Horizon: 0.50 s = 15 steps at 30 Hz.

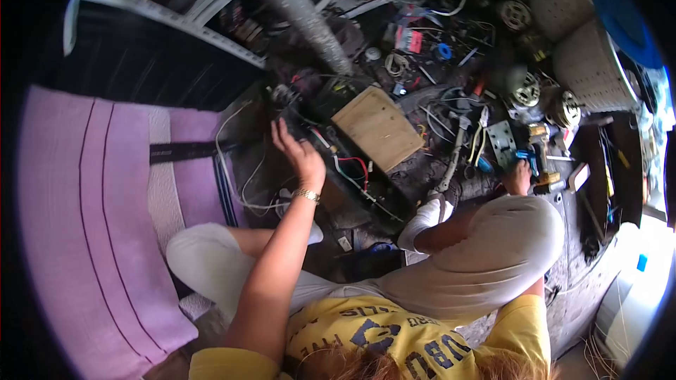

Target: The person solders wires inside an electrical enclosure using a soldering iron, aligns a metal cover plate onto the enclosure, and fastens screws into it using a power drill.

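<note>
My left hand (301,160), with a gold watch at the wrist, is stretched out flat against the near-left side of a long black housing (380,200). A red wire (359,162) and white wires run along that housing. On top of it lies a square wooden block (378,129). Away to the right, past my knee, my right hand (519,177) has its fingers closed at a small blue-handled tool (525,157); its exact kind is too small to tell. Just right of that hand lies a yellow and black cordless drill (541,144).
A grey metal pole (299,14) slants down behind the housing. Loose wires, a blue tape roll (443,51) and metal motor parts (524,91) litter the floor. Beside the drill is a perforated metal plate (501,144). Pink padded cushions (91,204) line the left side.
</note>
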Each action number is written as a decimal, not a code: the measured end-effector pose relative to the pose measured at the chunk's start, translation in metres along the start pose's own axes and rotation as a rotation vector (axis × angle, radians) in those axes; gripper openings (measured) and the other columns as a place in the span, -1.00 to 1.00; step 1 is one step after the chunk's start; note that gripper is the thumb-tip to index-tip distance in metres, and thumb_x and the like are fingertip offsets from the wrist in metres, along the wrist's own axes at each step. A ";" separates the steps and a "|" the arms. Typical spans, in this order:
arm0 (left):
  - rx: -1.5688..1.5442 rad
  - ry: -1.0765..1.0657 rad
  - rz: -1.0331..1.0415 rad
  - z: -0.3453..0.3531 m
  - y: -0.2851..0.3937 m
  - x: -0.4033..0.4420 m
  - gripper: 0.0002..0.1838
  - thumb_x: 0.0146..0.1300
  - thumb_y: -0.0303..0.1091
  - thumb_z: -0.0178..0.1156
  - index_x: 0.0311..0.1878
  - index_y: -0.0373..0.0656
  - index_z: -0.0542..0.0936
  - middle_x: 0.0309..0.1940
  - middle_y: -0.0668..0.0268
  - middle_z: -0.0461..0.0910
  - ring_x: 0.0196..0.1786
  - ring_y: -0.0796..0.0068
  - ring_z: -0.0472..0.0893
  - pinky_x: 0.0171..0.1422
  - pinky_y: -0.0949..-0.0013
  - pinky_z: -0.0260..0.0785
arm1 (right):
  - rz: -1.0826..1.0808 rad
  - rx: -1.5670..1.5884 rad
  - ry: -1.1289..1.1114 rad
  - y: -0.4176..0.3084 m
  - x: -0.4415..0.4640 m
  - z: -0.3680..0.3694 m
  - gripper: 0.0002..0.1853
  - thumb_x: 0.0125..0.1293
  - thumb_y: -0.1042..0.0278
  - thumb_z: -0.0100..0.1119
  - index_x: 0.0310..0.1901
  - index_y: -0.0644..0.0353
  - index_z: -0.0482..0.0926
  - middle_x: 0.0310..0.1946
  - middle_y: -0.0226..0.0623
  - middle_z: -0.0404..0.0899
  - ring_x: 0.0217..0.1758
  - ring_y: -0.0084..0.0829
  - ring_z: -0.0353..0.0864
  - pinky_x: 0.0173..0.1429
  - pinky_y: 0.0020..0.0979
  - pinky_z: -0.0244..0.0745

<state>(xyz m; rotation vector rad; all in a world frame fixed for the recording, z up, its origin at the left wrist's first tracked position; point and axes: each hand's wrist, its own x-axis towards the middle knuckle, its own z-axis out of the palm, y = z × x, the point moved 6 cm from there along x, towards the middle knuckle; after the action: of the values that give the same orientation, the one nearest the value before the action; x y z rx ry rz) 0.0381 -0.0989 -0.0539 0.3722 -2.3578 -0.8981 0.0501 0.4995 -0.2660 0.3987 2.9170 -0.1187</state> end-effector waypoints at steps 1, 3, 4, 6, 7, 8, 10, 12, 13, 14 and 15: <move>-0.019 0.007 0.004 0.000 -0.005 -0.001 -0.25 0.15 -0.71 -0.13 0.49 -0.27 0.14 0.51 -0.13 -0.02 0.56 -0.12 0.03 0.62 0.00 -0.10 | 0.030 0.018 0.027 0.000 -0.002 0.001 -0.17 -0.12 0.06 0.58 0.07 0.40 0.32 0.12 0.13 0.40 0.19 0.18 0.40 0.27 0.02 0.37; -0.034 -0.010 0.022 0.004 -0.017 -0.003 -0.21 0.14 -0.70 -0.13 0.52 -0.26 0.07 0.51 -0.16 -0.04 0.57 -0.13 0.00 0.63 0.00 -0.12 | 0.016 0.065 0.054 0.007 -0.002 0.012 -0.08 -0.24 0.13 0.64 0.08 0.43 0.26 0.14 0.14 0.39 0.24 0.22 0.38 0.30 0.05 0.34; -0.026 -0.070 -0.004 0.004 -0.019 -0.001 -0.19 0.13 -0.68 -0.11 0.53 -0.24 0.05 0.50 -0.15 -0.02 0.56 -0.14 0.01 0.62 0.02 -0.11 | 0.038 0.071 0.025 0.004 -0.002 0.015 -0.07 -0.25 0.14 0.65 0.07 0.43 0.26 0.15 0.15 0.39 0.25 0.22 0.37 0.31 0.06 0.33; -0.131 -0.095 -0.093 0.005 -0.016 0.001 -0.19 0.13 -0.67 -0.10 0.54 -0.21 0.04 0.50 -0.14 -0.01 0.55 -0.15 0.03 0.61 0.03 -0.08 | 0.091 0.075 -0.026 0.005 -0.002 0.016 -0.06 -0.28 0.17 0.68 0.07 0.43 0.26 0.17 0.16 0.38 0.29 0.22 0.35 0.34 0.08 0.31; -0.109 -0.110 -0.125 0.005 -0.015 0.005 -0.14 0.10 -0.64 -0.04 0.54 -0.19 0.01 0.46 -0.14 0.03 0.52 -0.16 0.09 0.58 0.04 -0.03 | 0.062 -0.008 0.002 0.006 -0.001 0.020 0.07 -0.31 0.04 0.67 0.18 0.42 0.23 0.17 0.22 0.37 0.22 0.19 0.42 0.31 0.07 0.37; -0.125 -0.118 -0.143 0.004 -0.014 0.009 -0.12 0.08 -0.63 -0.01 0.55 -0.20 0.00 0.44 -0.15 0.03 0.50 -0.16 0.10 0.58 0.04 -0.01 | 0.044 0.139 -0.077 0.021 0.005 0.037 0.07 -0.27 -0.01 0.66 0.22 0.40 0.25 0.19 0.20 0.37 0.23 0.15 0.44 0.32 0.06 0.37; -0.146 -0.134 -0.177 0.000 -0.016 0.019 -0.07 0.03 -0.61 0.06 0.55 -0.20 -0.02 0.41 -0.18 0.05 0.48 -0.16 0.13 0.56 0.06 0.01 | 0.004 0.436 -0.247 0.053 0.023 0.069 0.08 -0.19 -0.10 0.64 0.30 0.37 0.29 0.23 0.16 0.38 0.25 0.06 0.46 0.34 0.03 0.36; -0.151 -0.200 -0.159 -0.001 -0.031 0.029 0.01 -0.08 -0.57 0.18 0.53 -0.24 0.00 0.31 -0.18 0.09 0.39 -0.16 0.22 0.54 0.10 0.05 | 0.003 0.502 -0.275 0.048 0.013 0.055 0.04 -0.16 -0.09 0.62 0.27 0.36 0.32 0.19 0.14 0.40 0.22 0.03 0.47 0.31 0.01 0.36; -0.134 -0.255 -0.169 -0.003 -0.033 0.035 -0.03 -0.09 -0.56 0.19 0.50 -0.26 0.05 0.30 -0.15 0.10 0.37 -0.15 0.23 0.53 0.12 0.06 | 0.002 0.494 -0.265 0.040 0.005 0.045 0.01 -0.15 -0.08 0.61 0.26 0.36 0.33 0.18 0.13 0.41 0.20 0.01 0.48 0.30 0.00 0.37; -0.118 -0.311 -0.178 -0.003 -0.033 0.039 -0.06 -0.10 -0.56 0.20 0.46 -0.28 0.10 0.28 -0.11 0.10 0.35 -0.14 0.25 0.52 0.14 0.08 | 0.001 0.481 -0.254 0.033 -0.002 0.037 -0.01 -0.14 -0.08 0.60 0.25 0.35 0.34 0.16 0.11 0.42 0.19 0.00 0.48 0.29 -0.01 0.37; -0.108 -0.311 -0.154 -0.005 -0.034 0.041 -0.11 -0.08 -0.55 0.20 0.43 -0.28 0.14 0.27 -0.10 0.12 0.35 -0.12 0.25 0.52 0.14 0.09 | -0.001 0.474 -0.241 0.030 -0.004 0.034 -0.04 -0.12 -0.07 0.59 0.23 0.35 0.35 0.14 0.10 0.43 0.17 -0.02 0.49 0.28 -0.02 0.37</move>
<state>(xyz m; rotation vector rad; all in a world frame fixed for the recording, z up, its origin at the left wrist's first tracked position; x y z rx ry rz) 0.0106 -0.1445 -0.0566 0.3990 -2.5718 -1.2277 0.0682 0.5237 -0.2997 0.4174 2.6276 -0.8064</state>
